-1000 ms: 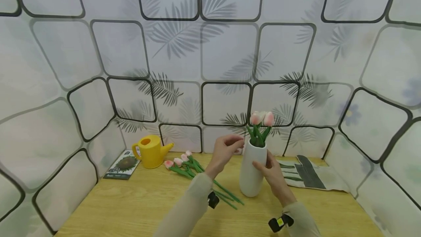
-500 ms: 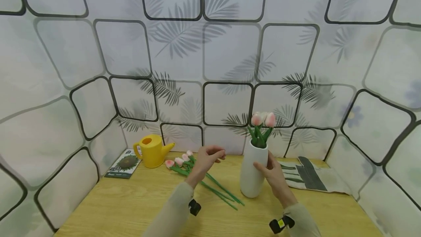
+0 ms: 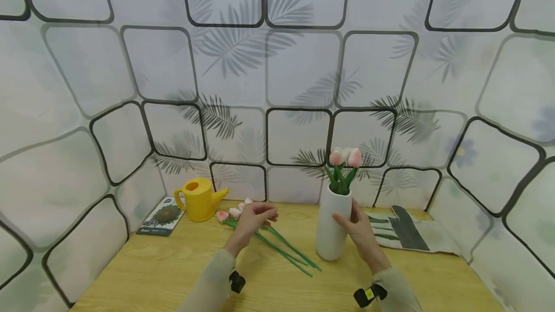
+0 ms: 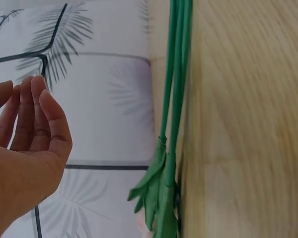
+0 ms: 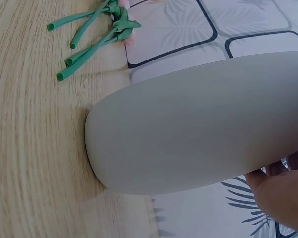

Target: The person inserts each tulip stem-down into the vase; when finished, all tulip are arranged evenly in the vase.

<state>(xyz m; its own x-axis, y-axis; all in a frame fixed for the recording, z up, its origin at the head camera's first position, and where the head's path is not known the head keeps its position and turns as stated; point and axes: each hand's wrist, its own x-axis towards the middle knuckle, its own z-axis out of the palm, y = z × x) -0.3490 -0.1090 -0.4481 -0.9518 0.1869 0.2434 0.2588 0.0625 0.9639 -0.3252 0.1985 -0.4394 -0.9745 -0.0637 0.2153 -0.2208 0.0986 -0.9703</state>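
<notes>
In the head view a tall white vase (image 3: 330, 235) stands on the table with pink-and-white tulips (image 3: 346, 158) in its mouth. My right hand (image 3: 362, 230) grips the vase from its right side, thumb in front. The right wrist view shows the vase's pale body (image 5: 188, 134) with fingertips at its side. My left hand (image 3: 251, 223) hovers over a bunch of loose pink tulips (image 3: 288, 255), covering part of their stems. In the left wrist view that hand (image 4: 32, 144) has loosely curved fingers holding nothing, beside the green stems (image 4: 177, 89).
A yellow watering can (image 3: 200, 201) stands at the back left, next to a seed packet (image 3: 162, 215) with a sunflower picture. On the right, behind the vase, lies a folded printed cloth (image 3: 412, 230). Patterned walls (image 3: 299, 138) border the wooden table (image 3: 147, 273).
My left hand has moved left and down, away from the vase mouth to above the loose tulips. My right hand stays on the vase, which has not moved.
</notes>
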